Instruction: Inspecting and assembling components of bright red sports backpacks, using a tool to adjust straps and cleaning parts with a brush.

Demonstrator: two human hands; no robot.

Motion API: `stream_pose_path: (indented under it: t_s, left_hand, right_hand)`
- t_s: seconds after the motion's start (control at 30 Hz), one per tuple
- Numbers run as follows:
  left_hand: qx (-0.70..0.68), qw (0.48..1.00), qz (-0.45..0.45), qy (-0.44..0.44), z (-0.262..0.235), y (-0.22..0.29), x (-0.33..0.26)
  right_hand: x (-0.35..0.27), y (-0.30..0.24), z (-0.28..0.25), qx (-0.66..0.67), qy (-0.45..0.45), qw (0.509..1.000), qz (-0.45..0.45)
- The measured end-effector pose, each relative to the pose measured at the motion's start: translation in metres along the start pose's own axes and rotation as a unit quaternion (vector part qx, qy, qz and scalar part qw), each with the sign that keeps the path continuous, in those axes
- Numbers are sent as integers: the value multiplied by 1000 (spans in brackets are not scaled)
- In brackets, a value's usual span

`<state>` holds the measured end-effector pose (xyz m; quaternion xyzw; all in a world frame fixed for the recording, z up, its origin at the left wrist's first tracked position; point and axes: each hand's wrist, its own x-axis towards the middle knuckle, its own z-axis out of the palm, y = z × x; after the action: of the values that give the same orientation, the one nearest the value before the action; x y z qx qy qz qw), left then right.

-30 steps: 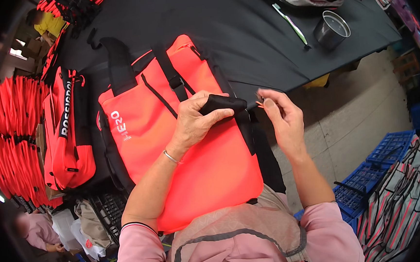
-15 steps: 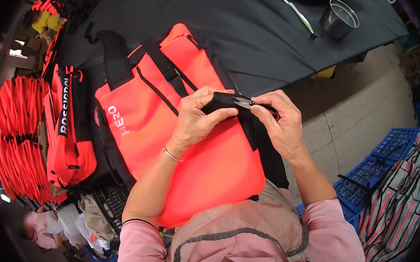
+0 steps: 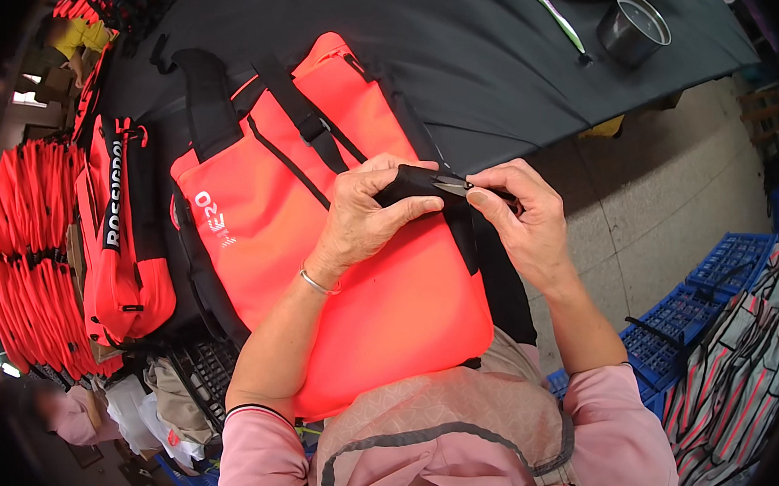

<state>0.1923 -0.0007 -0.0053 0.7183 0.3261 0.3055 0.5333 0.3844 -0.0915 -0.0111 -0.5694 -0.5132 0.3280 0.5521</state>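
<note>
Orange fabric bag (image 3: 337,274) lies under my hands on the table (image 3: 485,65). My left hand (image 3: 361,218) pinches its black webbing strap (image 3: 408,187); my right hand (image 3: 519,220) grips small metal snips (image 3: 450,184) touching it. A slip, I judge, could nick strap or fingers.

Looks like a bag-sewing workshop / small factory. Long work surface (image 3: 503,63) w/ black cloth cover, stacks of identical orange-red bags (image 3: 25,259) piled at left, blue plastic crates (image 3: 685,331) on bare concrete floor (image 3: 666,187), bundles of striped grey pieces (image 3: 758,344) at right, metal tin (image 3: 632,27) on the surface.
</note>
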Motion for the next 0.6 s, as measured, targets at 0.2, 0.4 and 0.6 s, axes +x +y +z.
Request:
stream_pose_path:
  t_s: [0.2,0.4,0.6]
  left_hand:
    - [0,1000,-2,-4,-2,-2,2]
    - [10,1000,-19,-10,-2,-1,3]
    - [55,998,3,-6,-5,-3,-7]
  right_hand:
    - [4,2,-4,5,-3,1000,-5]
    - [5,6,-3,-31,-2,999,-33]
    - [2,1,-2,-17,-11,1000,5]
